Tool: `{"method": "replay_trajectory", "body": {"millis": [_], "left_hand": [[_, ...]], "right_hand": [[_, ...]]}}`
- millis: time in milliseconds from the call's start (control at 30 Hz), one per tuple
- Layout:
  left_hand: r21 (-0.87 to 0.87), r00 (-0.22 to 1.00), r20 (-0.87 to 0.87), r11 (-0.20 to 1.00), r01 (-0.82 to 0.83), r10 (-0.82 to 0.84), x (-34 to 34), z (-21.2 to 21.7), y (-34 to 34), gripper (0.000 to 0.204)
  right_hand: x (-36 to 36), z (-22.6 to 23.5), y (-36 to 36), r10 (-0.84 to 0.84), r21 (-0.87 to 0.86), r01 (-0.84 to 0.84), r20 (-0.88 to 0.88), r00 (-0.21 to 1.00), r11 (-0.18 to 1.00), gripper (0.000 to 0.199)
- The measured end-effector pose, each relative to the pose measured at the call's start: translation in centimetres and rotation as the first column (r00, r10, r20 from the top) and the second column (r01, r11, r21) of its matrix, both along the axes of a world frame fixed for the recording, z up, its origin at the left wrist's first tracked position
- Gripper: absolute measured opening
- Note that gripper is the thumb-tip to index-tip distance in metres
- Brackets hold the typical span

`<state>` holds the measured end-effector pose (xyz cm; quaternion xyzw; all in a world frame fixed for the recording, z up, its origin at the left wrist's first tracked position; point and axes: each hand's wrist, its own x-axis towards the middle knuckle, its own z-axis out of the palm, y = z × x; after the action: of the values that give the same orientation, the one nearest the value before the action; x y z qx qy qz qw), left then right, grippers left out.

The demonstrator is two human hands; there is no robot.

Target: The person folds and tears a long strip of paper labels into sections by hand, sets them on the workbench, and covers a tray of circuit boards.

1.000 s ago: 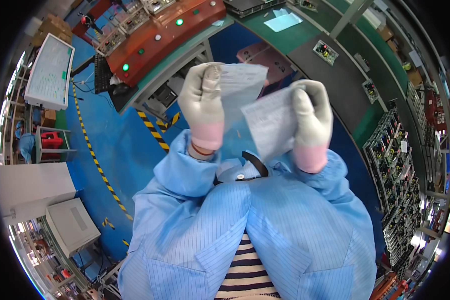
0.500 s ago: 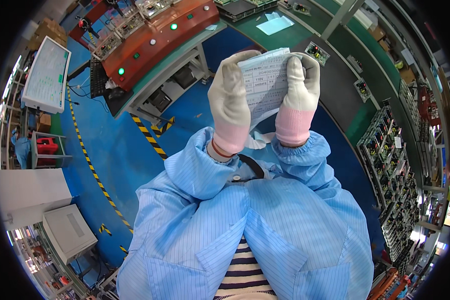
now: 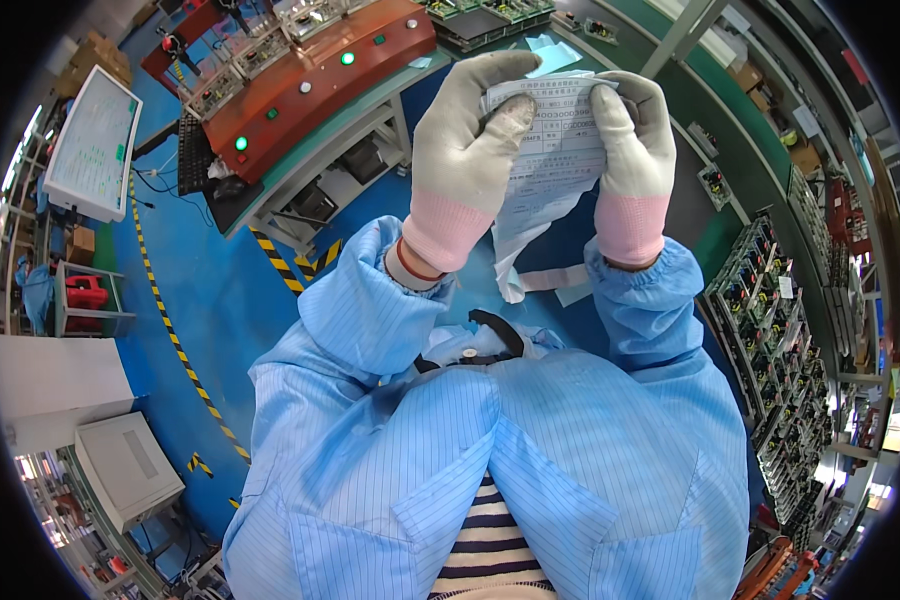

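Note:
Between my two gloved hands is a long printed paper strip [image 3: 555, 150], with tables of text on its face. My left hand [image 3: 470, 145], in a white glove with a pink cuff, pinches the strip's left edge between thumb and fingers. On the right edge, my right hand [image 3: 638, 135] grips it the same way, thumb on the printed face and fingers behind. Below the hands the strip hangs down, curls and folds, and a paler tail trails off to the right near my right sleeve.
At the upper left stands a red-brown test bench [image 3: 310, 75] with lit green buttons. A monitor [image 3: 95, 145] is at the far left. Racks of circuit boards [image 3: 770, 350] line the right side. Yellow-black tape [image 3: 185, 350] marks the blue floor. Blue sheets [image 3: 553, 55] lie on the green bench.
Both hands have risen and moved apart slightly, closer to the camera. The strip now shows more of its length, hanging lower, and its upper edge has shifted in the left hand's pinch.

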<state>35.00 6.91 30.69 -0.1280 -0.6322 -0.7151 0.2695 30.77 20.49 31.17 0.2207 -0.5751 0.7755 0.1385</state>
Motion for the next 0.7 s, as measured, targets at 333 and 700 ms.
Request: {"method": "replay_trajectory", "body": {"millis": [333,700], "left_hand": [[-0.03,0.996,-0.077,0.999,0.042,-0.044,0.1,1.1,-0.6,0.038],[0.011,0.939,-0.253,0.97,0.243,-0.233,-2.5,6.9,-2.3,0.053]], "right_hand": [[-0.8,1.9,1.5,0.138,0.125,-0.143,0.047,0.989,0.982,0.021],[-3.2,4.9,2.6,0.113,0.355,-0.112,0.018,0.993,0.928,0.035]]}}
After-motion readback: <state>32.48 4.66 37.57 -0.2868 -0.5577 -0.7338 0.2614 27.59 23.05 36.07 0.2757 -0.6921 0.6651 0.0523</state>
